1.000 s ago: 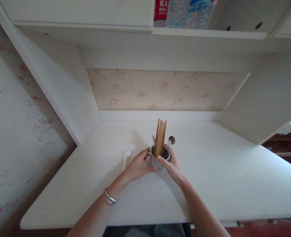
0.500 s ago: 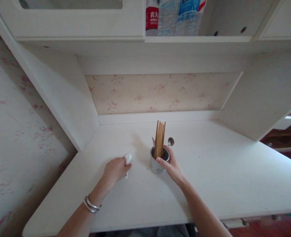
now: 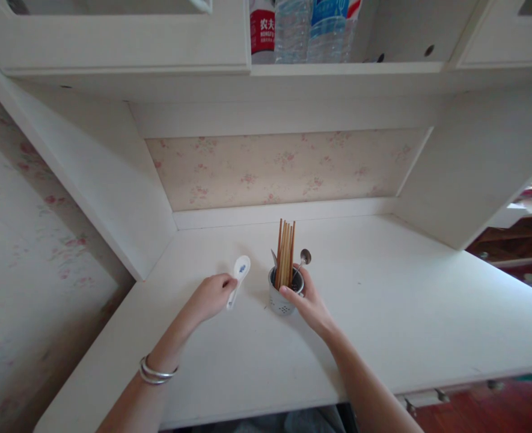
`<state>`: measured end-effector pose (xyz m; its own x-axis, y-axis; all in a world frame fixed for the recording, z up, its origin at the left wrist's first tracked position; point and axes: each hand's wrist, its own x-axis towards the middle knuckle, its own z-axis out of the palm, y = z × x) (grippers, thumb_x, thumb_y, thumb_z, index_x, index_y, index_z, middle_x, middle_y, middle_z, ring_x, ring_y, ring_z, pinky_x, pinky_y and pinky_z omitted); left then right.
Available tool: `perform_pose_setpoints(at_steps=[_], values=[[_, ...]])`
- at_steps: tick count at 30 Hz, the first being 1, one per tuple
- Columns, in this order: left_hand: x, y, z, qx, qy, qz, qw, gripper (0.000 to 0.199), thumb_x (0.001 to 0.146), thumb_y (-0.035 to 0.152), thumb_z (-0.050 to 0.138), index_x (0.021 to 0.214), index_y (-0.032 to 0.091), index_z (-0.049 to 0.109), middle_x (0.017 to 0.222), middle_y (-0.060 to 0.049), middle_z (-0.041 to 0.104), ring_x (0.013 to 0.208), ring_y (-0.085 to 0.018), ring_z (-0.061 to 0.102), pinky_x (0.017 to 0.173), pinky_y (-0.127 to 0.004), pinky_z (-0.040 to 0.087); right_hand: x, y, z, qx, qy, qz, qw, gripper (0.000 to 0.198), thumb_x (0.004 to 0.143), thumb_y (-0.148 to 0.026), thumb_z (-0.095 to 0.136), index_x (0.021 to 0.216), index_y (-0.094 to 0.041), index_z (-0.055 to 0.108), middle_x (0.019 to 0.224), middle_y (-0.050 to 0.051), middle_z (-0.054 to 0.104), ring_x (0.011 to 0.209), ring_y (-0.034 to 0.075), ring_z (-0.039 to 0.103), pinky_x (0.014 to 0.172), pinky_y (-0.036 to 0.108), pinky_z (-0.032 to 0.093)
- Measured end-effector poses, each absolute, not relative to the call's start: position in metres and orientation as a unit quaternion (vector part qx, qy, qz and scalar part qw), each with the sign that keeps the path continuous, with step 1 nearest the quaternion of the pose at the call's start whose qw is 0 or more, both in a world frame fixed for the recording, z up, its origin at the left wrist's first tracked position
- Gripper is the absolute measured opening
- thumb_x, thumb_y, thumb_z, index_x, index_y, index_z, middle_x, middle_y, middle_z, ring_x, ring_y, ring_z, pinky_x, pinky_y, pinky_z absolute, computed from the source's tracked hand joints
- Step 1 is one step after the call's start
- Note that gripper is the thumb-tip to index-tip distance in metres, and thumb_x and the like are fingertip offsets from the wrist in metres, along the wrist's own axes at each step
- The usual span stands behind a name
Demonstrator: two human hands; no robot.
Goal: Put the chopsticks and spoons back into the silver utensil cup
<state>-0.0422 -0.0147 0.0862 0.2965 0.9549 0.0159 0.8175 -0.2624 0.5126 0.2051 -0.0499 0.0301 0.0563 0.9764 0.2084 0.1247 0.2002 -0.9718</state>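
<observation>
My left hand [image 3: 213,295] pinches a white soup spoon [image 3: 241,268] with a small blue mark in its bowl, its bowl end pointing up and away from me. Just to the right stands a light grey utensil holder [image 3: 280,302] with small holes in its side. My right hand [image 3: 309,300] is wrapped round the holder's right side, thumb at the front of its rim. Several wooden chopsticks [image 3: 286,252] stand upright in it. A metal spoon [image 3: 305,257] leans out to the right, and a pointed metal piece [image 3: 273,257] sticks out at the left.
The white desk [image 3: 410,313] lies under both hands. Overhead, a shelf [image 3: 347,70] holds several plastic bottles [image 3: 290,33]. White side panels rise at left and right, and a floral wall panel [image 3: 270,171] is at the back.
The white spoon has been turned and lifted in my left hand, so its bowl now shows. The right hand keeps its hold on the holder. The whole view has shifted slightly.
</observation>
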Motion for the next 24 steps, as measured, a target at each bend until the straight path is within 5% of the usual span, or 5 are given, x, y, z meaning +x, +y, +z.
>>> perform_pose_setpoints(at_steps=[9, 14, 24], values=[[0.026, -0.024, 0.14, 0.767, 0.47, 0.369, 0.234, 0.041, 0.092, 0.045, 0.04, 0.073, 0.017, 0.063, 0.062, 0.002, 0.058, 0.057, -0.01, 0.05, 0.057, -0.021, 0.034, 0.206, -0.049, 0.028, -0.489, -0.568, 0.386, 0.537, 0.067, 0.076, -0.046, 0.071, 0.132, -0.024, 0.043, 0.115, 0.006, 0.065, 0.105, 0.026, 0.059, 0.094, 0.042, 0.044], [0.051, -0.02, 0.121, 0.813, 0.47, 0.321, 0.123, 0.039, 0.093, 0.036, 0.042, 0.069, 0.018, 0.066, 0.071, -0.002, 0.058, 0.07, -0.013, 0.054, 0.068, -0.023, 0.036, 0.206, -0.048, 0.026, -0.488, -0.569, 0.381, 0.541, 0.068, 0.074, -0.045, 0.073, 0.131, -0.024, 0.043, 0.117, 0.006, 0.064, 0.106, 0.026, 0.059, 0.095, 0.042, 0.044], [0.054, -0.03, 0.098, 0.823, 0.521, 0.204, 0.1, 0.035, 0.092, 0.039, 0.043, 0.079, 0.024, 0.072, 0.08, -0.003, 0.06, 0.07, -0.015, 0.057, 0.063, -0.025, 0.034, 0.208, -0.049, 0.027, -0.477, -0.571, 0.385, 0.546, 0.072, 0.07, -0.042, 0.077, 0.13, -0.023, 0.042, 0.117, 0.007, 0.063, 0.107, 0.026, 0.06, 0.095, 0.042, 0.045]])
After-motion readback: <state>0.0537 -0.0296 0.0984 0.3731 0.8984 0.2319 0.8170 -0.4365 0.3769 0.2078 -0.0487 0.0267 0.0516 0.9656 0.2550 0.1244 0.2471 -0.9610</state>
